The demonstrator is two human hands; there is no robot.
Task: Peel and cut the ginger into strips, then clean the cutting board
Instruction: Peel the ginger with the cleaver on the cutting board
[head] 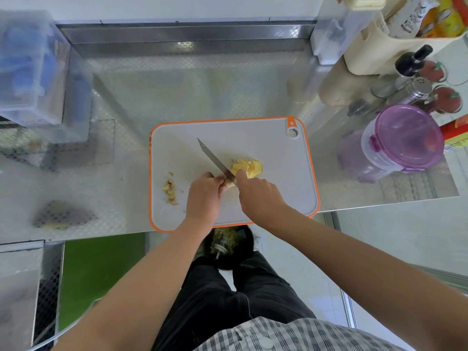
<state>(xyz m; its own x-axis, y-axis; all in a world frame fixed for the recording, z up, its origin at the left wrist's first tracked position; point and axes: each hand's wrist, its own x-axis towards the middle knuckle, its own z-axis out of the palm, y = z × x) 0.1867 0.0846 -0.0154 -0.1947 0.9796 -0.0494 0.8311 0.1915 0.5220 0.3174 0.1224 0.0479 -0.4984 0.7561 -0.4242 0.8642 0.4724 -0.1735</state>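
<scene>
The cutting board (253,138) lies on the worktop (177,84) directly under both hands, giving the blade a flat base. The right hand (258,192) grips the knife (215,159), and the left hand (205,193) pins the remaining ginger (229,184) against the blade. Cut slices (249,168) fan out just beyond the right hand (peel scraps (170,190) sit left of the left hand, clear of the cut).

Shiny steel counter (192,79), white wall behind, pale floor (395,239).
</scene>
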